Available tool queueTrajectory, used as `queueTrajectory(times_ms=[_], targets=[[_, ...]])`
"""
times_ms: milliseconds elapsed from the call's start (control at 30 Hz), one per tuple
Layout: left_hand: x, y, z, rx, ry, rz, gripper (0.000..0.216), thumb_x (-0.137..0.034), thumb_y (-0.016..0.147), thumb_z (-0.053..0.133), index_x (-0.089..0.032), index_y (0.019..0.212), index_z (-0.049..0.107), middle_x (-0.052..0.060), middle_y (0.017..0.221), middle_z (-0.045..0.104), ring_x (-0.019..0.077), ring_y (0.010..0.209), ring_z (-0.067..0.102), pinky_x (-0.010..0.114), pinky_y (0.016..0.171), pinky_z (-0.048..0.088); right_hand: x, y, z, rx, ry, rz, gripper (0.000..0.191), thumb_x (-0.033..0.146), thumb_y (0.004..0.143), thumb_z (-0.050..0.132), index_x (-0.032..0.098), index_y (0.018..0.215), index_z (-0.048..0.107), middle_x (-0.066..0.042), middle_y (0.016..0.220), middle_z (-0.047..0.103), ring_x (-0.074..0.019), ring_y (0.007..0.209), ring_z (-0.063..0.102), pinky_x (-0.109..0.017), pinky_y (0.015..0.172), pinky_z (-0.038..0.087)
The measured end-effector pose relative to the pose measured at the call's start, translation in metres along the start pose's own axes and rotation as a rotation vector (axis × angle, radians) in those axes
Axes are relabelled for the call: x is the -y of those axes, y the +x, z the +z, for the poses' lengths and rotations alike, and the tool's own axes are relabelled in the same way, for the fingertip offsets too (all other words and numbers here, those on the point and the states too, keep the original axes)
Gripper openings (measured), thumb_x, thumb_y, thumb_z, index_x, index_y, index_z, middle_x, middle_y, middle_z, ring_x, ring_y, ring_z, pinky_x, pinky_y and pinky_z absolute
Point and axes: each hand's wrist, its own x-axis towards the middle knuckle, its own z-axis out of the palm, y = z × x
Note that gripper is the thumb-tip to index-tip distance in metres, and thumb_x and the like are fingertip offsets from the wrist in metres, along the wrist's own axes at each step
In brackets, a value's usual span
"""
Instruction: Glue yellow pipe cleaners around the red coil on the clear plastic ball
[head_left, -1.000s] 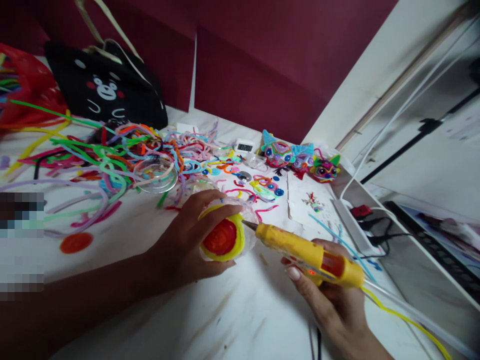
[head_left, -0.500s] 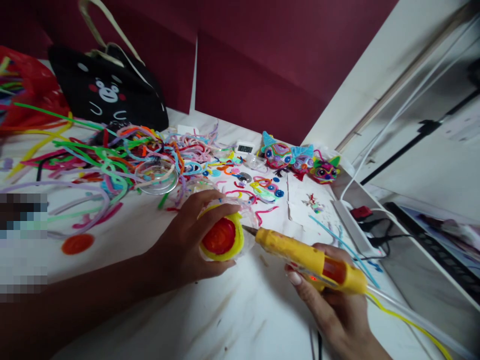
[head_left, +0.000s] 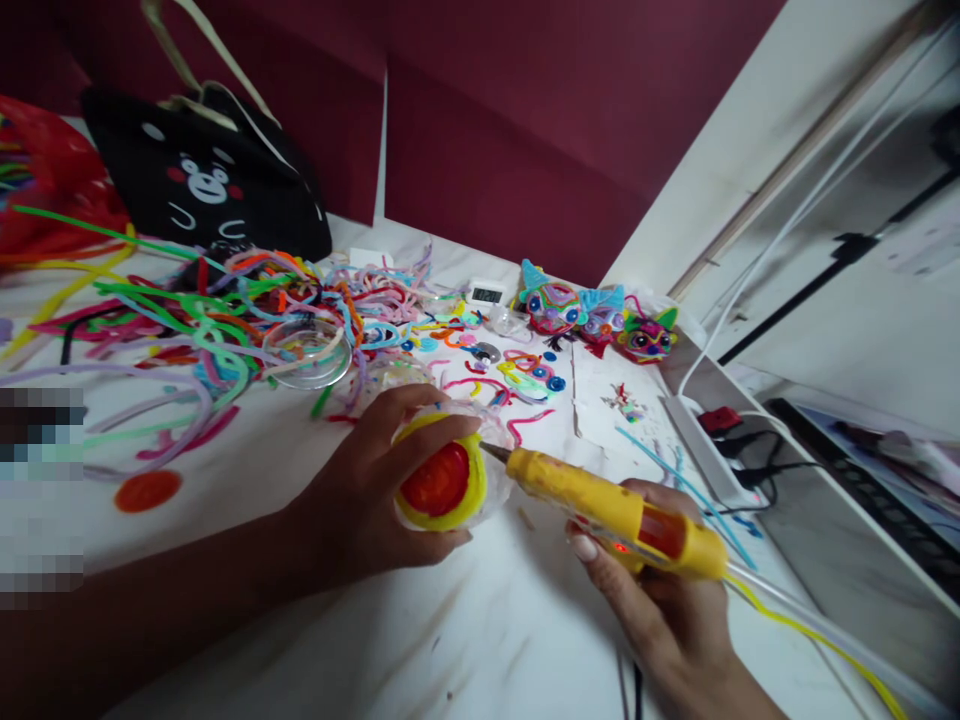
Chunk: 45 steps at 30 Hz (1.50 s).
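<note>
My left hand (head_left: 367,490) is wrapped round a small clear dome with a red coil ringed in yellow pipe cleaner (head_left: 441,482) on it, held just above the white table (head_left: 480,620). My right hand (head_left: 652,590) grips a yellow hot glue gun (head_left: 615,512). The gun's metal tip touches the right edge of the yellow ring. A clear glue stick and a yellow cord trail from the gun's back toward the lower right.
A heap of coloured pipe cleaners (head_left: 225,310) covers the table's left, with a clear round dish (head_left: 309,350) in it. Three finished cat-face pieces (head_left: 600,318) stand at the back, beside a small digital timer (head_left: 486,294). A black bear bag (head_left: 202,180) sits far left. A power strip (head_left: 712,440) lies right.
The glue gun's tip has stayed against the yellow ring, shifting only slightly. Both hands keep their grip. The view has drifted a little.
</note>
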Motion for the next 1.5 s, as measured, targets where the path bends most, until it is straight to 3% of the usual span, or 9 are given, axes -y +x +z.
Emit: queueTrajectory(times_ms=[300, 533, 700, 867, 1200, 1500], targets=[[-0.001, 0.001, -0.002, 0.002, -0.003, 0.006, 0.098, -0.036, 0.076, 0.104, -0.035, 0.161, 0.057, 0.013, 0.159, 0.059, 0.0391, 0.148, 0.065, 0.051, 0.122, 0.064, 0.005, 0.001, 0.0, 0.0, 0.051, -0.015, 0.025, 0.023, 0.109, 0.08, 0.035, 0.13, 0.074, -0.002, 0.106, 0.077, -0.0164, 0.057, 0.068, -0.022, 0.037, 0.051], [0.001, 0.004, -0.002, -0.037, -0.002, -0.007, 0.093, -0.039, 0.076, 0.103, -0.033, 0.158, 0.06, 0.013, 0.157, 0.063, 0.0396, 0.144, 0.068, 0.054, 0.122, 0.064, 0.01, -0.001, 0.001, -0.022, 0.048, 0.008, 0.03, 0.024, 0.108, 0.081, 0.036, 0.133, 0.072, -0.001, 0.101, 0.079, -0.0175, 0.061, 0.073, -0.022, 0.044, 0.058], [0.001, 0.006, -0.004, -0.038, 0.001, -0.003, 0.094, -0.039, 0.076, 0.102, -0.032, 0.159, 0.058, 0.014, 0.156, 0.063, 0.0403, 0.143, 0.069, 0.055, 0.121, 0.065, 0.014, -0.006, 0.008, -0.09, 0.039, 0.083, 0.02, 0.031, 0.112, 0.076, 0.035, 0.131, 0.072, -0.003, 0.106, 0.078, -0.0191, 0.068, 0.074, -0.025, 0.052, 0.063], [-0.002, 0.003, -0.003, -0.015, -0.005, -0.03, 0.096, -0.039, 0.076, 0.104, -0.035, 0.159, 0.057, 0.013, 0.157, 0.06, 0.0404, 0.144, 0.068, 0.055, 0.122, 0.065, 0.008, -0.002, 0.002, -0.001, 0.049, 0.026, 0.024, 0.032, 0.112, 0.079, 0.036, 0.134, 0.072, -0.002, 0.096, 0.078, -0.0188, 0.057, 0.067, -0.024, 0.038, 0.052], [-0.006, 0.001, -0.004, 0.024, -0.007, -0.016, 0.097, -0.035, 0.078, 0.103, -0.036, 0.162, 0.055, 0.012, 0.16, 0.059, 0.0402, 0.148, 0.065, 0.056, 0.124, 0.063, 0.004, -0.001, 0.002, -0.011, -0.037, -0.002, 0.022, 0.027, 0.112, 0.076, 0.032, 0.133, 0.072, -0.002, 0.098, 0.077, -0.0192, 0.065, 0.071, -0.025, 0.047, 0.057], [-0.006, 0.008, -0.008, -0.003, -0.021, -0.07, 0.096, -0.038, 0.074, 0.103, -0.036, 0.158, 0.059, 0.01, 0.156, 0.065, 0.0386, 0.142, 0.07, 0.052, 0.122, 0.064, 0.013, 0.0, -0.002, 0.009, -0.017, 0.002, 0.029, 0.022, 0.11, 0.076, 0.033, 0.135, 0.067, 0.001, 0.097, 0.076, -0.0149, 0.055, 0.067, -0.023, 0.044, 0.054]])
